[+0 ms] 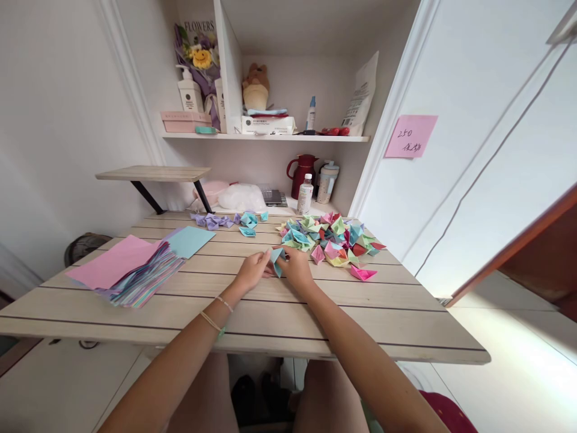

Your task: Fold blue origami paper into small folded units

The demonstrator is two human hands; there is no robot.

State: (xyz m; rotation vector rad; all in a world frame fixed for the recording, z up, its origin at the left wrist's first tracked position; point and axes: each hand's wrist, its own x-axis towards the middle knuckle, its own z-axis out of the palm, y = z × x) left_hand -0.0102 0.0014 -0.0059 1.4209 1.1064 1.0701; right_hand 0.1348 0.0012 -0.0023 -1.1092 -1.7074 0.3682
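My left hand [252, 270] and my right hand [295, 266] meet over the middle of the wooden table [270, 313], both pinching a small folded light-blue paper piece [276, 260]. A fanned stack of coloured paper sheets [130, 270], pink on top, lies to the left of my hands. To the right, close to my right hand, sits a pile of folded paper pieces [331, 240] in many colours. A few purple and blue folded pieces [229, 221] lie further back.
A red jug [304, 174], a small bottle [305, 194] and a mug [327, 182] stand at the back under a shelf [265, 137] of bottles and boxes. A small raised shelf [153, 174] sits back left. A pink note [410, 136] sticks on the right wall.
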